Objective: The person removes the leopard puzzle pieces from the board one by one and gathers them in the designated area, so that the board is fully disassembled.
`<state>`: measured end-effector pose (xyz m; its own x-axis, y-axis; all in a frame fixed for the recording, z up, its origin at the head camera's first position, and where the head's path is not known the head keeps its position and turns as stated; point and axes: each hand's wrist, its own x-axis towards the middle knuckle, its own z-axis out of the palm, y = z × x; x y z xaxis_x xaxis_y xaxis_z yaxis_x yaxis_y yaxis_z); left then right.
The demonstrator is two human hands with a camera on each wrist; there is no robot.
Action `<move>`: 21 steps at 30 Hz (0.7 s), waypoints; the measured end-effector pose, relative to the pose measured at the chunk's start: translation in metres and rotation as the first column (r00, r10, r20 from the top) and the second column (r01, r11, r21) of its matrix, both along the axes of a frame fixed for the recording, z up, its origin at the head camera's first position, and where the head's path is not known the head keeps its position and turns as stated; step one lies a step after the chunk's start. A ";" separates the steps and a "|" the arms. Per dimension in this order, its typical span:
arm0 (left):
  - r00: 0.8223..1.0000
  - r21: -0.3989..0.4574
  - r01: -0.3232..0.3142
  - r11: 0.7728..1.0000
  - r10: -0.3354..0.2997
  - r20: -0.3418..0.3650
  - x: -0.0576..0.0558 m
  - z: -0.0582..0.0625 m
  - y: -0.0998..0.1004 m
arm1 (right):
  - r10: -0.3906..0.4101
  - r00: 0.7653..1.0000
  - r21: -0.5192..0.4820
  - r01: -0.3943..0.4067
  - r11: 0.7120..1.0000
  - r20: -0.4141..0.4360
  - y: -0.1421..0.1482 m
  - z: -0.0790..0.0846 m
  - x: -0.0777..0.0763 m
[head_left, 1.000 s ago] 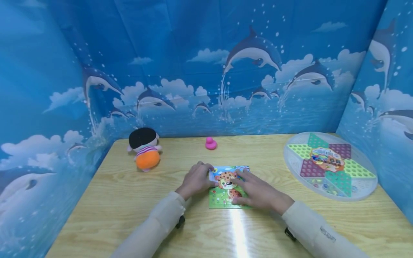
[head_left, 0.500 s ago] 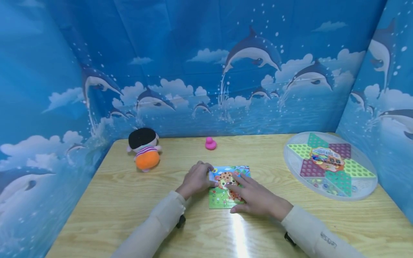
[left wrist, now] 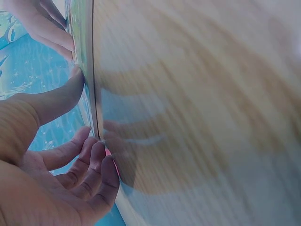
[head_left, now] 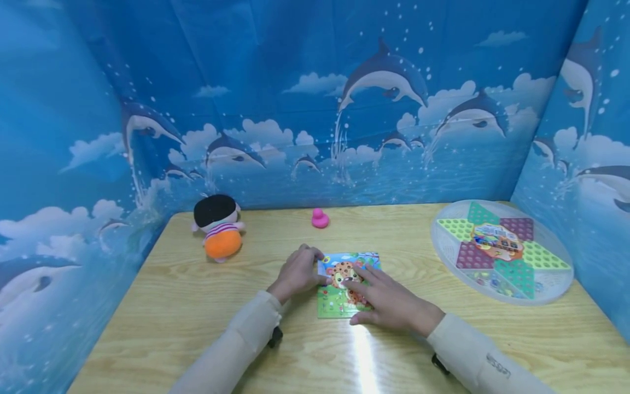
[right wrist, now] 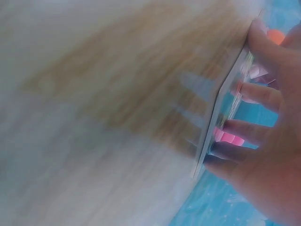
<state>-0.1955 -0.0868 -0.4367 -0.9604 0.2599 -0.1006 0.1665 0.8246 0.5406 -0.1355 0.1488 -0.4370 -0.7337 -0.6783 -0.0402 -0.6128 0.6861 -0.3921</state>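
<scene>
A flat jigsaw puzzle (head_left: 337,303) with a cartoon leopard on green grass lies on the wooden table. Around its far left corner my left hand (head_left: 297,273) holds it, the thumb on the left side and the fingers bent by the corner. In the left wrist view, that thumb (left wrist: 70,92) touches the puzzle and the other fingertips curl low beside its edge. Spread fingers of my right hand (head_left: 394,301) rest over the puzzle's right half, covering part of the leopard. The right thumb (right wrist: 263,42) is at the near edge.
A pink rubber duck (head_left: 320,219) sits behind the puzzle. At the back left lies a doll (head_left: 222,244) in orange pants. On the right is a round Chinese checkers board (head_left: 462,273) with marbles. Dolphin-print sheets (head_left: 295,65) wall in the table's back and sides.
My right hand has shifted slightly toward me and to the left, its thumb moving from the puzzle's surface to its near edge. The left hand keeps its place at the corner.
</scene>
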 end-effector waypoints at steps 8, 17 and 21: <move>1.000 0.015 0.007 1.000 -0.007 -0.006 0.000 -0.001 0.000 | 0.000 1.000 -0.004 0.000 1.000 0.002 0.000 0.000 0.000; 1.000 0.010 -0.007 1.000 0.007 -0.010 -0.001 0.001 0.000 | 0.003 1.000 -0.004 -0.003 1.000 0.010 -0.001 0.000 -0.001; 1.000 0.019 -0.023 1.000 0.023 -0.011 -0.003 0.002 0.001 | 0.001 1.000 -0.004 0.000 1.000 0.011 -0.001 0.000 -0.001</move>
<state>-0.1983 -0.0854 -0.4349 -0.9672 0.2396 -0.0849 0.1539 0.8177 0.5547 -0.1362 0.1478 -0.4370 -0.7328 -0.6789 -0.0460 -0.6087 0.6843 -0.4014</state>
